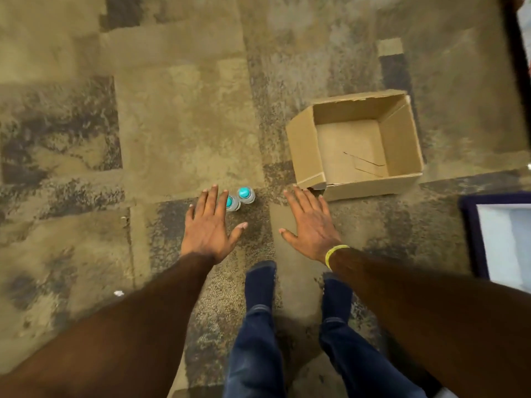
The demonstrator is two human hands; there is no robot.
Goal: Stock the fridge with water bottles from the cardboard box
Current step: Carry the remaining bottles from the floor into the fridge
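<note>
1. Your L hand (208,225): palm down, fingers straight & spread wide, holding nothing.
2. Your R hand (309,225): same, fingers splayed flat, nothing in its grasp; thin yellow wristband (334,254) at the wrist.
3. Near clear plastic water bottle w/ teal cap (232,203) & far clear plastic water bottle w/ teal cap (246,194) stand upright side by side on the mottled tan-grey carpet (172,124), outside the box.
4. L fingertips overlap the near bottle in view; contact: can't tell.
5. Brown open-topped cardboard box (306,150) sits on the carpet right of the bottles, apart from them; its bare bottom shows. R fingertips are near its front-left corner.
6. Dark-framed white panel (505,239) at R edge is blurred.
</note>
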